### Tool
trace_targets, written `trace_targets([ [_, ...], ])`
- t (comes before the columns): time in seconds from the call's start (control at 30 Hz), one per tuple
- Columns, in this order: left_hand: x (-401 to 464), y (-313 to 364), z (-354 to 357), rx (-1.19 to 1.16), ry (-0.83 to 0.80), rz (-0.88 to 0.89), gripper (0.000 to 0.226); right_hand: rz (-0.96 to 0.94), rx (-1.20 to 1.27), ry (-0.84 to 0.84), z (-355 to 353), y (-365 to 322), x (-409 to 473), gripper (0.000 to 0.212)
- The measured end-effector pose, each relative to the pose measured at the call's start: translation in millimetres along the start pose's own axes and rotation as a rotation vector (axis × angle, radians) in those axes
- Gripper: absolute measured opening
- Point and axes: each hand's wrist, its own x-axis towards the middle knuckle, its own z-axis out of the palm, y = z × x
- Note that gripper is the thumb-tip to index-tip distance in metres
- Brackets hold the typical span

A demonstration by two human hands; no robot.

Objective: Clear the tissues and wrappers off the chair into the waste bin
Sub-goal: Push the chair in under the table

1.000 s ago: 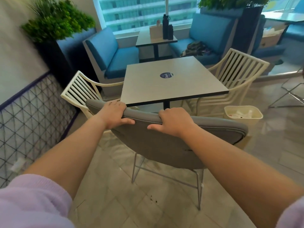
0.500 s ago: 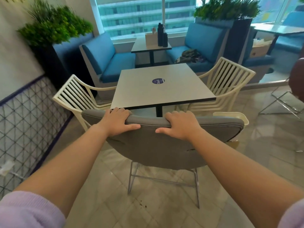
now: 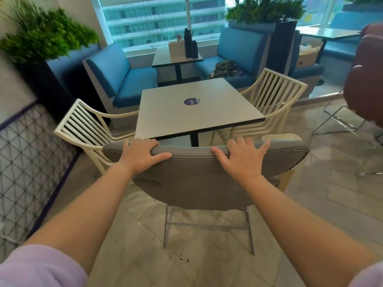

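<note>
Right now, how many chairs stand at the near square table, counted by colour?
Grey chair: 1
Cream chairs: 2
Total: 3

Sunlit café, blue booths [image 3: 132,83]

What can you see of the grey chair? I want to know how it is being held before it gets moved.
The grey chair is seen from behind: a wide, curved backrest in what looks like padded grey fabric with a piped seam along the top, on thin metal legs joined by a crossbar. It stands upright on the tiled floor, facing the square table. The left hand curls over the top edge; the right hand lies flatter, fingers spread. Its seat is hidden.
</note>
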Motion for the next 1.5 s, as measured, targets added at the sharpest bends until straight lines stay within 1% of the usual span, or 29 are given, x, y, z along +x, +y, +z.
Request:
trace_targets([
  [0.07, 1.5, 6.4, 5.0, -0.008, 0.104, -0.033, 0.073, 0.000, 0.020, 0.029, 3.1, 1.0, 4.3, 0.067],
  [0.1, 3.0, 9.0, 6.3, -0.006, 0.119, -0.043, 0.072, -0.008, 0.026, 0.040, 4.3, 2.4, 6.4, 0.065],
  [0.3, 6.7, 16.8, 7.0, -0.004, 0.120, -0.082, 0.073, -0.115, 0.051, 0.185, 14.9, 18.0, 15.9, 0.057],
  [0.67, 24.3, 70.1, 15.2, 0.023, 0.163, -0.164, 0.067, -0.254, 0.047, 0.198, 24.1, 78.0, 52.1, 0.057],
  [0.77, 29.2, 87.7, 20.8, 0.056, 0.202, -0.174, 0.071, -0.274, 0.048, 0.221, 27.7, 97.2, 63.0, 0.060],
  [0.83, 33.2, 99.7, 23.3, 0.066, 0.249, -0.151, 0.074, -0.283, 0.047, 0.231, 28.1, 108.3, 70.6, 0.061],
  [0.93, 43.3, 120.3, 29.9, 0.063, 0.287, -0.025, 0.067, -0.290, 0.043, 0.194, 30.3, 120.2, 82.2, 0.064],
  [1.0, 50.6, 128.7, 33.9, 0.053, 0.315, 0.013, 0.064, -0.293, 0.045, 0.189, 32.5, 125.6, 88.4, 0.064],
  [1.23, 71.3, 129.3, 36.5, 0.118, 0.368, 0.030, 0.069, -0.293, 0.050, 0.199, 38.4, 133.0, 102.6, 0.060],
  [1.5, 96.3, 126.3, 39.6, 0.117, 0.407, 0.020, 0.073, -0.252, 0.045, 0.198, 52.0, 128.6, 125.5, 0.058],
])
